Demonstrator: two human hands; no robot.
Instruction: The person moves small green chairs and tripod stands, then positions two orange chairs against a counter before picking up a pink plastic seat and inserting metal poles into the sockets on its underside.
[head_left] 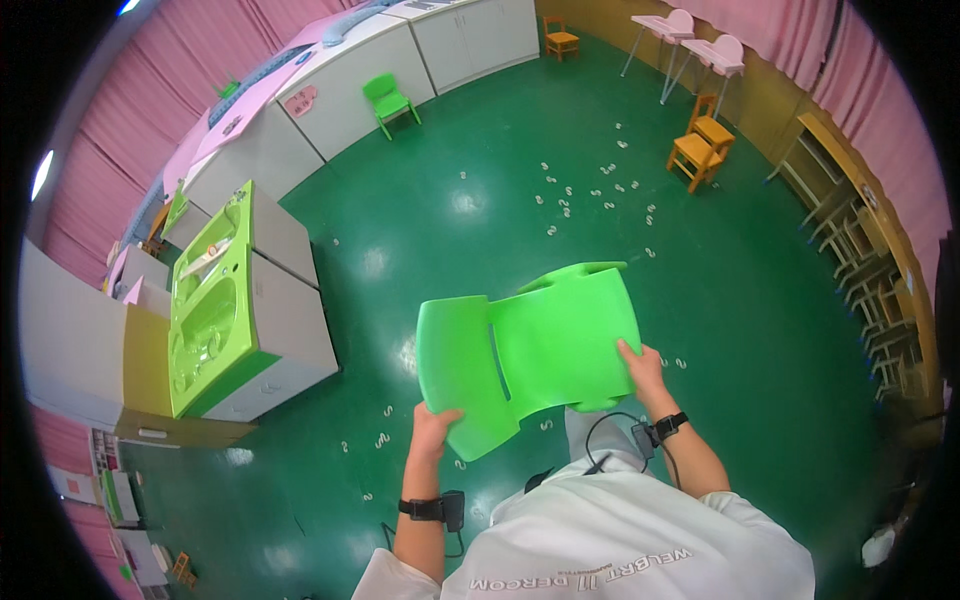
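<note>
A bright green plastic child's chair (565, 345) is held in front of my body, tipped so that its backrest points left and its seat lies to the right. My left hand (433, 432) grips the lower edge of the backrest, its thumb over the face. On the seat's right edge my right hand (645, 368) is closed, the thumb lying on top and the other fingers hidden underneath. The chair's legs are mostly hidden beneath the seat. Each wrist wears a black strap with a small device.
To the left stands a green-topped sink unit (215, 310). Another green chair (390, 103) is near the white cabinets (470, 45). Wooden chairs (700, 150) and pink high chairs (710, 58) stand at the far right. Long tables (880, 200) line the right wall. White marks dot the green floor (450, 230).
</note>
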